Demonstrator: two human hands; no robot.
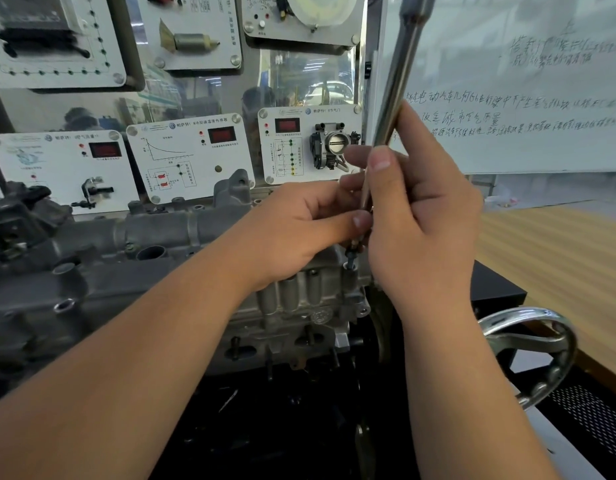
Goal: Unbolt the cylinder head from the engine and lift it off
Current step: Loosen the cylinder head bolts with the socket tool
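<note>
Both hands meet over the right end of the engine: the right hand (417, 216) has its fingers (379, 161) and thumb curled round a long, smooth, polished steel tool shaft (398, 71) that rises steeply and runs out of the top of the view, so its upper end is cut off. The left hand (299, 230) pinches the lower part of the same shaft, thumb tip pressed near its bottom. Just below the two hands a short dark bit or bolt head (350, 258) stands upright at a hole in the cylinder head (299, 299); the hands hide the join, so I cannot tell whether the tool is actually seated on it. The cylinder head is rough cast aluminium, ribbed and pale at the right end and darker grey to the left, with round open ports, and it sits on the engine block with dark studs poking out below. Its left reach is blurred and partly covered by the left forearm. To the right a shiny spoked metal handwheel (531, 344) is half hidden behind the right forearm. Behind stand white training panels (192, 157) with red displays, one carrying a throttle body (332, 143), and a whiteboard (524, 91) with smeared handwriting, above a pale wood-grain desk (556, 258).
</note>
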